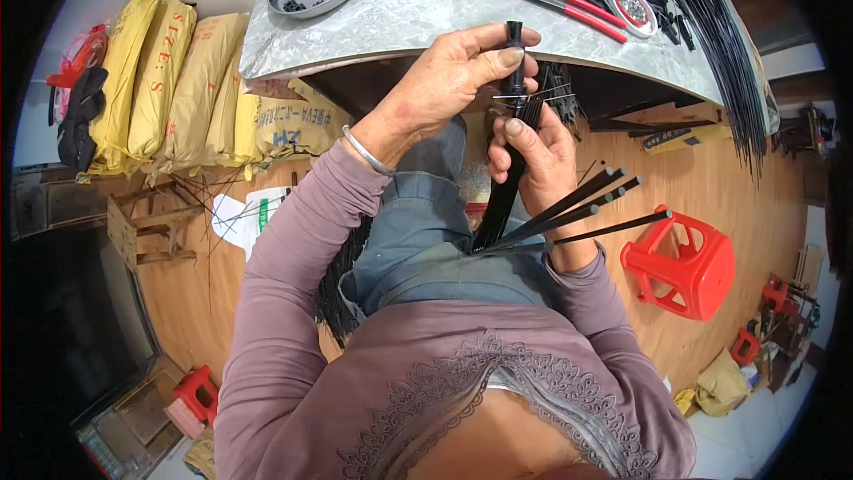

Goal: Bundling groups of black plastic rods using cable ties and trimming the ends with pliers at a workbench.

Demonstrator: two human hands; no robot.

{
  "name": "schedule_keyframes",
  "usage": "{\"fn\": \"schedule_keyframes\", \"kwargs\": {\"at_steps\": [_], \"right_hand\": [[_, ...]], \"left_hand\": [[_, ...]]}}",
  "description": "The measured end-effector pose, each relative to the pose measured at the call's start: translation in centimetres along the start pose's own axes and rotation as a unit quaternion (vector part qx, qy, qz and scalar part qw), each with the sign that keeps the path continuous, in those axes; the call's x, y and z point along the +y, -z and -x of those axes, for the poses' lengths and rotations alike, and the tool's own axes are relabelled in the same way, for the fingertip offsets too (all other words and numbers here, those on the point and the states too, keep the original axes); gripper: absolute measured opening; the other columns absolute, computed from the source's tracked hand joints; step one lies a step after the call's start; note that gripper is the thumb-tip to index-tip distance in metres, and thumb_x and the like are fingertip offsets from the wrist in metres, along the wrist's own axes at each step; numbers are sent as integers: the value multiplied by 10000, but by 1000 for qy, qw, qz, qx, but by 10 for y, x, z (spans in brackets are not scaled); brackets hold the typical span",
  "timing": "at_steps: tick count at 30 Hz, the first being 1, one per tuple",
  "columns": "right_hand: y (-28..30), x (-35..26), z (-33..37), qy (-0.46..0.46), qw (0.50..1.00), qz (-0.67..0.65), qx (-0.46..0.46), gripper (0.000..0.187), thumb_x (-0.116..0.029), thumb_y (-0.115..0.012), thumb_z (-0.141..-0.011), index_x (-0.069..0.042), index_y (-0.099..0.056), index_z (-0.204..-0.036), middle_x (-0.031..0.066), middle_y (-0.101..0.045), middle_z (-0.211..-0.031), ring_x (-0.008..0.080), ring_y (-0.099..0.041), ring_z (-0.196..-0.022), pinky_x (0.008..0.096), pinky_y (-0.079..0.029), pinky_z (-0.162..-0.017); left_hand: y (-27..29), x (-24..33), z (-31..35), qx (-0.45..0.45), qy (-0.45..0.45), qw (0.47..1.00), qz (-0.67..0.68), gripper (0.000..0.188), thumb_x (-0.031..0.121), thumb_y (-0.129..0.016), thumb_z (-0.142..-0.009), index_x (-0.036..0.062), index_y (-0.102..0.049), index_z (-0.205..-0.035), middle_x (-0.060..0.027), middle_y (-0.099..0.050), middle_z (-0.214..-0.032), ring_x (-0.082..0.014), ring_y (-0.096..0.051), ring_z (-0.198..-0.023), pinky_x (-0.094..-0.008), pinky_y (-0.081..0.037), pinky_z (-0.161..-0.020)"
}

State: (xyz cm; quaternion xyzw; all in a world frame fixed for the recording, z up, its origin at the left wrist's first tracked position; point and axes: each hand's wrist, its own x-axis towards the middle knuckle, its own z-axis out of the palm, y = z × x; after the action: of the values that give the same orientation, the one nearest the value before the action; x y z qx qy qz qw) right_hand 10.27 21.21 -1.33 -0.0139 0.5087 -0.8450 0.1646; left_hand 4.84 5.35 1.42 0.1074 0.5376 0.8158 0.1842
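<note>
- The left hand grasps a slim black plastic tube with a flared far end, thumb on its near side, fingers curled behind.
- That tube lies just off the table's near edge, its long axis running near to far; the left hand reaches it from the left.
- The right hand, nearer and to the right, is closed around a bundle of thin black rods.
- The bundle slants from the lap, near and slightly left, up toward the tube's near end, roughly in line with it; whether it enters the tube or only meets it, I cannot tell.
- Thin pale wires cross this junction sideways, left to right, between the two hands.
</note>
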Motion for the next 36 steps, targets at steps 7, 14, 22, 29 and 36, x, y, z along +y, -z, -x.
{"fn": "schedule_keyframes", "kwargs": {"at_steps": [7, 14, 22, 29, 36], "right_hand": [[1, 2, 1, -6, 1000, 11, 10, 201, -163, -597, -926, 1, -522, -1014, 60, -533, -799, 126, -518, -595, 256, -434, -503], [0, 3, 1, 4, 1000, 17, 3, 266, -153, -613, -919, -19, -494, -1116, 58, -536, -805, 132, -528, -605, 263, -437, -497], [5, 4, -2, -30, 994, -96, -47, 342, -140, -633, -901, -26, -476, -1182, 72, -540, -825, 154, -535, -618, 278, -443, -505], [4, 2, -2, -36, 995, -92, -28, 194, -125, -633, -903, -15, -556, -1043, 42, -540, -774, 128, -538, -610, 252, -440, -520], [9, 2, 0, -7, 995, -98, -17, 172, -133, -598, -932, -25, -568, -1063, 4, -548, -767, 79, -533, -611, 219, -447, -530]], "left_hand": [[0, -4, 3, 19, -25, 999, -25, 377, 204, -604, -938, 18, -552, -1261, -75, -646, -1017, -163, -642, -942, -279, -527, -850], [-3, -3, 7, 51, -15, 998, -14, 336, 197, -626, -923, 2, -600, -1195, -77, -663, -986, -149, -646, -920, -270, -531, -819], [5, -11, 6, 22, -13, 996, 87, 346, 206, -624, -921, -9, -591, -1189, -92, -663, -999, -186, -642, -920, -321, -516, -871], [-1, -12, 3, 55, -4, 996, 64, 350, 243, -578, -950, -11, -583, -1190, -92, -657, -1001, -175, -630, -919, -313, -505, -859], [-25, 0, 23, 104, 47, 988, -105, 384, 116, -711, -836, -52, -538, -1135, -97, -636, -968, -125, -607, -836, -266, -500, -762]]}}
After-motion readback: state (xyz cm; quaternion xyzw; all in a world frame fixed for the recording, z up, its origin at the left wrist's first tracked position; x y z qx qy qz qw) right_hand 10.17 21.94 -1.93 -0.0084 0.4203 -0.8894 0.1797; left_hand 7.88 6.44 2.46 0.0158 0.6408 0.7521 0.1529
